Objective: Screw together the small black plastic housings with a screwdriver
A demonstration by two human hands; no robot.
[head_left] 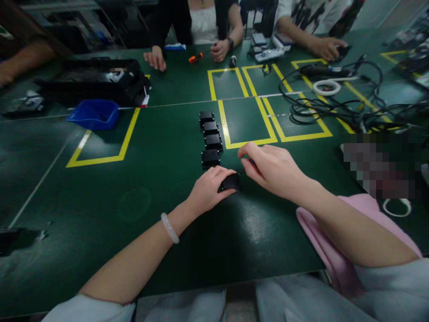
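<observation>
Close to the table's middle, my left hand grips a small black box between thumb and fingers. My right hand is closed in a pinch just right of that box. A thin dark rod shows between its fingertips and the box's right side; most of it is hidden, so its kind cannot be told. Beyond my left hand stand several similar black boxes in a row that runs away from me, with small bright spots at their corners.
Yellow tape frames mark the green table. At left are a blue bin and a large black case. Coiled black cables and a white ring lie right. Pink cloth sits under my right forearm. Other people sit opposite.
</observation>
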